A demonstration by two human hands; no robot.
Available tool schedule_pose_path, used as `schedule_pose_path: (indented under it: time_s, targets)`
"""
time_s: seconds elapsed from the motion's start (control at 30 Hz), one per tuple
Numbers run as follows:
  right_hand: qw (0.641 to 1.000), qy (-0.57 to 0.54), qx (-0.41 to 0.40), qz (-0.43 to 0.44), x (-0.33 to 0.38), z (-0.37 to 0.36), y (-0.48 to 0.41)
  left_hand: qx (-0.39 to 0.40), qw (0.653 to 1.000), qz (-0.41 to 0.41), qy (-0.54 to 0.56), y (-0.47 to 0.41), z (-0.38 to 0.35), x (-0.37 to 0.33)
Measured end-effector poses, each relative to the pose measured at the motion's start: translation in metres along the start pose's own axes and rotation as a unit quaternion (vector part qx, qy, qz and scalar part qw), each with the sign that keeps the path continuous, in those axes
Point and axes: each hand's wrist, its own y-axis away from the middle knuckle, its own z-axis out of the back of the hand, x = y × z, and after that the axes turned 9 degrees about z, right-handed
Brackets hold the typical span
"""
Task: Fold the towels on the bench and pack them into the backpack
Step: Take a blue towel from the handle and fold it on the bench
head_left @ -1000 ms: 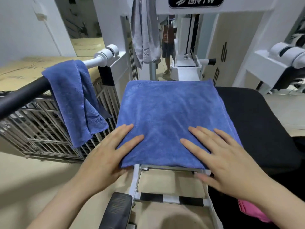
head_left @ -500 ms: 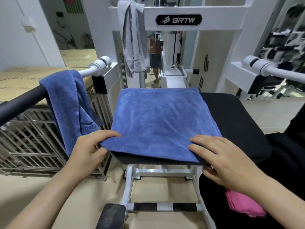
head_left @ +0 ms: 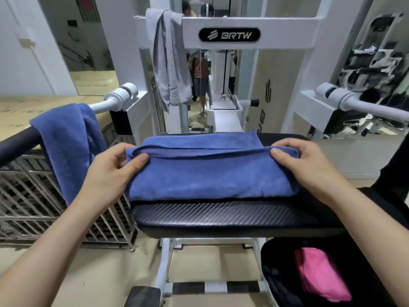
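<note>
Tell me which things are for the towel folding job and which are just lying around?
For the job: blue fluffy towel pinched by left hand and right hand; black padded bench; open black backpack; likely the draped blue towel and hanging grey towel.
Just there: metal wire cage; white machine frame.

Backpack (head_left: 279,273): cut off by the bottom edge, and its inside was too dark to make out.
Pink cloth (head_left: 321,275): partly buried in the backpack.
Left hand (head_left: 108,171): fingertips were lost behind the towel (head_left: 208,173) fold.
Bench (head_left: 221,216): the towel covered most of its top.
Grey towel (head_left: 170,63): the print was too small to read.
</note>
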Motion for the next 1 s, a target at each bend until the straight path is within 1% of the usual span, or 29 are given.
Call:
schedule_pose_path:
  time_s: [0.07,0.17,0.23,0.3,0.4,0.47,0.57,0.6,0.67,0.77,0.8,0.87,0.93,0.97,1.0]
  targets:
    - [0.999,0.042,-0.014,-0.004,-0.005,-0.006,-0.024,-0.012,1.0,0.01,-0.001,-0.021,-0.007,-0.003]
    - [0.99,0.141,-0.008,0.008,-0.008,-0.02,-0.059,-0.024,0.993,0.091,0.064,-0.055,-0.015,-0.003]
    - [0.983,0.182,-0.005,0.015,-0.011,-0.029,-0.082,-0.039,0.988,0.134,0.066,-0.075,-0.02,-0.003]
    - [0.977,0.212,-0.001,0.017,-0.014,-0.037,-0.099,-0.058,0.987,0.151,0.019,-0.091,-0.024,0.002]
    - [0.956,0.289,0.032,0.035,-0.027,-0.049,-0.112,-0.093,0.973,0.167,-0.13,-0.103,-0.034,0.008]
    - [0.927,0.367,0.056,0.049,-0.038,-0.056,-0.113,-0.094,0.966,0.187,-0.154,-0.106,-0.037,0.011]
    - [0.89,0.446,0.06,0.074,-0.046,-0.061,-0.112,-0.079,0.961,0.208,-0.166,-0.113,-0.035,0.017]
    - [0.886,0.454,0.058,0.074,-0.046,-0.06,-0.111,-0.074,0.961,0.211,-0.164,-0.115,-0.035,0.019]
    - [0.89,0.447,0.058,0.063,-0.051,-0.056,-0.112,-0.062,0.963,0.222,-0.138,-0.116,-0.036,0.02]
    - [0.908,0.4,0.108,0.057,-0.062,-0.049,-0.12,-0.03,0.972,0.228,-0.056,-0.112,-0.037,0.018]
    - [0.919,0.374,0.113,0.059,-0.063,-0.047,-0.122,-0.038,0.973,0.223,-0.035,-0.112,-0.036,0.019]
    - [0.934,0.339,0.094,0.061,-0.063,-0.044,-0.121,-0.068,0.974,0.213,-0.025,-0.112,-0.035,0.018]
    - [0.929,0.357,0.064,0.076,-0.06,-0.044,-0.116,-0.075,0.973,0.206,-0.067,-0.113,-0.035,0.017]
    - [0.916,0.389,0.044,0.092,-0.057,-0.046,-0.113,-0.085,0.97,0.19,-0.125,-0.114,-0.036,0.018]
    - [0.894,0.433,0.026,0.113,-0.051,-0.048,-0.111,-0.1,0.96,0.17,-0.197,-0.116,-0.037,0.021]
